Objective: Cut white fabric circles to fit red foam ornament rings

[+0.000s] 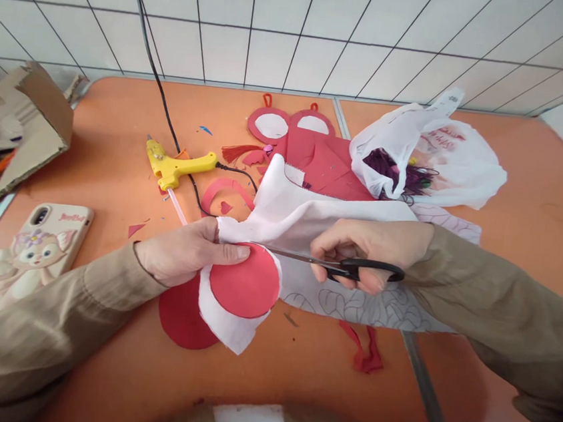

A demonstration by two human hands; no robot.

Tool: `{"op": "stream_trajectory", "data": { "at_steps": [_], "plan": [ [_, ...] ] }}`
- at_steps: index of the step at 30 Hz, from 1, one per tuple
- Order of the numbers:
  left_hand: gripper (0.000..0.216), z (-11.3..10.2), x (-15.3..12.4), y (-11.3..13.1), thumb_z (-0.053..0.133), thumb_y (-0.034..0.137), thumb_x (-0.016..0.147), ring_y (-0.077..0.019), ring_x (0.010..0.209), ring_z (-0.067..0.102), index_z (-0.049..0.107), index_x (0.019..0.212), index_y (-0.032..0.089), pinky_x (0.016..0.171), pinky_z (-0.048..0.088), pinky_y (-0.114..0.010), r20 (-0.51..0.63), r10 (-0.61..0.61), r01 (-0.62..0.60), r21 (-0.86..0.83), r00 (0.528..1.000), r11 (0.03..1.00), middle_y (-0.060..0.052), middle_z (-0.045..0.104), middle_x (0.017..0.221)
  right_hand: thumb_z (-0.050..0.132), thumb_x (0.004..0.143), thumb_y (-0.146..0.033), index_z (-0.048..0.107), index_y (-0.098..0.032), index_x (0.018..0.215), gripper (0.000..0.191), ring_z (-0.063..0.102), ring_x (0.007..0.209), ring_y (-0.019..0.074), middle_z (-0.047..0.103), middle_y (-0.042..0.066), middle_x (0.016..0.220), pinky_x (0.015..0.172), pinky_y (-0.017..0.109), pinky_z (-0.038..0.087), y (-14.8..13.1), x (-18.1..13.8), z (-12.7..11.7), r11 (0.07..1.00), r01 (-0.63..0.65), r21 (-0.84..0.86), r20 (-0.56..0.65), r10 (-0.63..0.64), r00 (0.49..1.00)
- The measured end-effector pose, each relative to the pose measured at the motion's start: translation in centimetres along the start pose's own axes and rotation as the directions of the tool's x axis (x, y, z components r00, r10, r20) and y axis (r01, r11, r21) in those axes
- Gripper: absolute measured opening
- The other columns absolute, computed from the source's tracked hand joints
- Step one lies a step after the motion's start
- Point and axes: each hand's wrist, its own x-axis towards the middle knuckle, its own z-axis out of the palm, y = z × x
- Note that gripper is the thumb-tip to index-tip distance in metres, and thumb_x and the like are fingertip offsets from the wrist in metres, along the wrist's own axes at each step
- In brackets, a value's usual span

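Note:
My left hand (181,251) pinches a red paper circle (244,281) together with the white cloth (301,216) behind it, thumb on top near the circle's upper left edge. In my right hand (371,247) are black-handled scissors (371,267). Their blades point left and lie along the circle's top edge, at the white cloth. Some white cloth sticks out below and left of the circle. Beneath it, a larger dark red round piece (187,315) lies on the table, partly covered. Part of the cloth toward the right bears a grey line pattern.
A yellow glue gun (178,165) with a glue stick and black cord lies left of centre. Behind are red ring-shaped pieces (269,124) and red sheets (327,162). A white plastic bag (462,163) holds purple yarn. A phone (35,255) and cardboard box (39,118) sit at left; red scraps (365,351) lie in front.

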Motion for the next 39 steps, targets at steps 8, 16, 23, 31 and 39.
{"op": "stream_trajectory", "data": {
  "at_steps": [8, 16, 23, 31, 39],
  "plan": [
    [0.023, 0.1, 0.0, 0.0, 0.077, 0.027, 0.074, -0.0177, 0.079, 0.066, 0.075, 0.092, 0.013, 0.079, 0.05, -0.03, 0.0, -0.029, 0.029, -0.011, 1.0, 1.0, -0.007, 0.075, 0.085, 0.08, 0.063, -0.036, 0.061, -0.012, 0.091, 0.042, 0.053, 0.048, 0.0065, 0.056, -0.005, 0.06, 0.045, 0.017, 0.038, -0.8, 0.2, -0.7, 0.994, -0.08, -0.074, 0.018, 0.082, 0.996],
    [0.022, 0.2, 0.0, 0.0, 0.077, 0.026, 0.074, -0.0176, 0.078, 0.067, 0.075, 0.091, 0.013, 0.079, 0.051, -0.031, 0.005, -0.029, 0.029, -0.016, 1.0, 0.999, -0.006, 0.075, 0.084, 0.064, 0.061, -0.022, 0.062, -0.013, 0.087, 0.027, 0.049, 0.042, 0.0049, 0.053, -0.007, 0.054, 0.042, 0.015, 0.033, -2.0, 0.3, -0.7, 0.986, -0.131, -0.103, -0.032, 0.129, 0.991],
    [0.022, 0.1, 0.0, 0.0, 0.077, 0.027, 0.074, -0.0182, 0.078, 0.067, 0.075, 0.09, 0.013, 0.081, 0.05, -0.032, 0.015, -0.037, 0.037, 0.011, 0.999, 0.999, -0.007, 0.074, 0.084, 0.063, 0.058, -0.021, 0.064, -0.013, 0.083, 0.026, 0.047, 0.039, 0.0046, 0.053, -0.006, 0.053, 0.04, 0.015, 0.032, -2.7, 0.0, -0.5, 0.975, -0.21, -0.074, -0.074, 0.205, 0.976],
    [0.02, -0.1, 0.1, -0.1, 0.076, 0.028, 0.075, -0.0182, 0.078, 0.067, 0.075, 0.088, 0.013, 0.081, 0.051, -0.032, 0.048, -0.041, 0.038, 0.047, 0.998, 0.998, -0.006, 0.074, 0.083, 0.072, 0.065, -0.026, 0.066, -0.015, 0.089, 0.028, 0.049, 0.039, 0.0056, 0.058, -0.004, 0.058, 0.038, 0.015, 0.034, -1.6, 0.0, -1.7, 0.985, -0.159, -0.065, 0.041, 0.161, 0.986],
    [0.025, -0.2, 0.1, -0.1, 0.078, 0.032, 0.073, -0.0173, 0.079, 0.066, 0.075, 0.09, 0.015, 0.079, 0.051, -0.031, 0.05, -0.047, 0.044, 0.065, 0.998, 0.997, -0.005, 0.074, 0.082, 0.074, 0.069, -0.029, 0.066, -0.015, 0.091, 0.027, 0.05, 0.039, 0.0058, 0.059, -0.004, 0.059, 0.037, 0.016, 0.034, -0.9, 0.1, -2.4, 0.987, -0.148, -0.066, 0.088, 0.154, 0.984]
  ]
}}
